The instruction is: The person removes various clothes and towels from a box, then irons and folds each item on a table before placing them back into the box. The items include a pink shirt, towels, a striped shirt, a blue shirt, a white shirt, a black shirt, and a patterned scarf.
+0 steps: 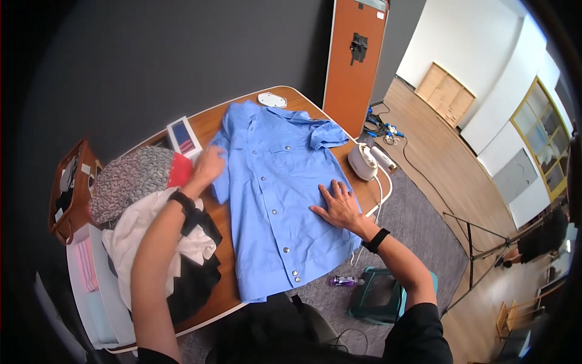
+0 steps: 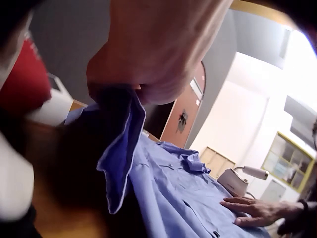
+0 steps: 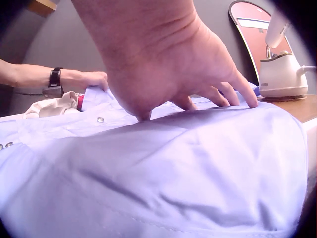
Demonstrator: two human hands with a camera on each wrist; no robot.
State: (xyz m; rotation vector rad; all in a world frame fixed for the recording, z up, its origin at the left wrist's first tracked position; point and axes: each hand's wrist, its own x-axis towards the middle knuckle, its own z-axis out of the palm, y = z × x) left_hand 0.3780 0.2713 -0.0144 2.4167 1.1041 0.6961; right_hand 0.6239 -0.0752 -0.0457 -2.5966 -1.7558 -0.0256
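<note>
A light blue short-sleeved shirt [image 1: 285, 200] lies front up on the wooden table [image 1: 224, 291], its snaps running down the middle. The left hand [image 1: 209, 165] grips the shirt's sleeve at the left side; in the left wrist view the sleeve opening [image 2: 121, 158] hangs down from that hand [image 2: 148, 64]. Spread fingers of the right hand [image 1: 341, 208] rest flat on the shirt's lower right part. In the right wrist view the right hand [image 3: 168, 69] touches the cloth with its fingertips, and the left hand [image 3: 96, 80] pinches the raised sleeve.
A white steamer [image 1: 362, 162] stands at the table's right edge with its cord. Left are a patterned grey cloth [image 1: 130, 179], white and black clothes, a framed picture [image 1: 183, 138] and a brown basket [image 1: 74, 191]. A white plate-like piece [image 1: 271, 100] lies at the back.
</note>
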